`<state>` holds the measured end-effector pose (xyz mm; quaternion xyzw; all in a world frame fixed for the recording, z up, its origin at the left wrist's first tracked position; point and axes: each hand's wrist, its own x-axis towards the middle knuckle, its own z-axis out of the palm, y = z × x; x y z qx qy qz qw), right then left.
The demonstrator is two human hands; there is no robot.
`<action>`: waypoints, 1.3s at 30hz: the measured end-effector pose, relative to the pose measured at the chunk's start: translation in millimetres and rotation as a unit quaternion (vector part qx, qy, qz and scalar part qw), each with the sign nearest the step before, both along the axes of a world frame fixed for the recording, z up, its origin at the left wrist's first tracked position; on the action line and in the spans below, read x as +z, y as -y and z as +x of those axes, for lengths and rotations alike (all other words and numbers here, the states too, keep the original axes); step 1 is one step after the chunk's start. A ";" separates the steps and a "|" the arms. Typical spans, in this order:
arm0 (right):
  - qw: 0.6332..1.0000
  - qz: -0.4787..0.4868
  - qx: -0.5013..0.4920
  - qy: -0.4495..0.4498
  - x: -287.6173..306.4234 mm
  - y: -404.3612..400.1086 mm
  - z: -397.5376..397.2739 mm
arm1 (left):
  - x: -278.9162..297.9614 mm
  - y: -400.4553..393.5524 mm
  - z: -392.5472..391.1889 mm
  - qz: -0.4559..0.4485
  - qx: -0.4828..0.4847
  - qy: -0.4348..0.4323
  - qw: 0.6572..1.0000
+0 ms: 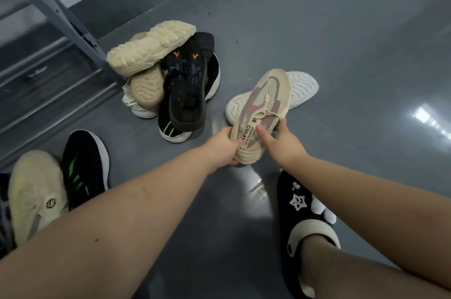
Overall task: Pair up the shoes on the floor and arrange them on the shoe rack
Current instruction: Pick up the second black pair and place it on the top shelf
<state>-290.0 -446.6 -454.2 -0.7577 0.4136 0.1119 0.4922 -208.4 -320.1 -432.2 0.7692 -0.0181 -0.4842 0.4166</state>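
Risk first: left hand (225,146) is gripping the heel end of the beige knit sneaker (262,113), fingers curled round the sole edge, while right hand (280,138) is pinching its collar between thumb and fingers. The sneaker is hanging above the floor, toe pointing away, over an upturned white-soled shoe (301,90). Both holds are sitting at the heel, so the long toe end could be swinging down and knocking that shoe; the soft knit could also be slipping from the pinch.

Left to right around it: the grey shoe rack (51,13) is standing far left, its upright close to the pile. At lower left a pale yellow sneaker (34,193) is lying touching a black sneaker with green stripes (84,167). The pile (166,74) is mixing cream soles and black shoes, stacked loosely, likely toppling if one is pulled. A black slipper with a star (299,203) is on the person's foot, lower right. Mate not identified with certainty.
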 end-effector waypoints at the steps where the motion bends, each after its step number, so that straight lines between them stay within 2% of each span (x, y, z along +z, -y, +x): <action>1: 0.999 0.028 -0.041 0.000 4.9 -3.4 3.2 | 5.1 -1.3 -4.2 -0.010 0.011 -0.015 1.000; 4: 0.994 0.044 -0.093 0.023 31.1 -12.9 10.4 | 24.7 -11.8 -15.2 -0.049 0.055 -0.050 0.996; 8: 0.996 0.036 -0.048 0.072 87.2 -29.6 18.4 | 63.5 -41.9 -19.6 -0.121 0.114 -0.066 0.984; 11: 0.996 0.039 0.012 0.083 137.6 -51.4 25.9 | 97.8 -74.8 -18.8 -0.163 0.145 -0.065 0.974; 14: 0.992 0.052 0.104 0.055 187.9 -82.7 34.6 | 131.2 -116.0 -21.1 -0.197 0.140 -0.044 0.969; 18: 0.970 0.046 0.240 0.007 246.2 -137.9 44.8 | 162.0 -175.8 -35.1 -0.242 0.170 -0.037 0.954; 21: 0.951 0.007 0.309 -0.007 266.3 -178.8 46.1 | 169.9 -216.7 -48.1 -0.272 0.207 -0.040 0.939; 25: 0.943 0.017 0.333 -0.015 261.6 -234.3 35.8 | 166.0 -269.4 -69.3 -0.274 0.236 -0.027 0.932; 30: 0.954 0.049 0.295 0.010 212.2 -290.3 1.1 | 141.9 -327.2 -107.7 -0.238 0.279 -0.043 0.929; 35: 0.963 0.104 0.247 0.021 154.3 -323.3 -55.2 | 104.7 -352.8 -154.8 -0.199 0.320 -0.099 0.921; 39: 0.973 0.129 0.191 0.019 117.9 -326.6 -99.0 | 87.0 -354.7 -177.3 -0.181 0.309 -0.164 0.919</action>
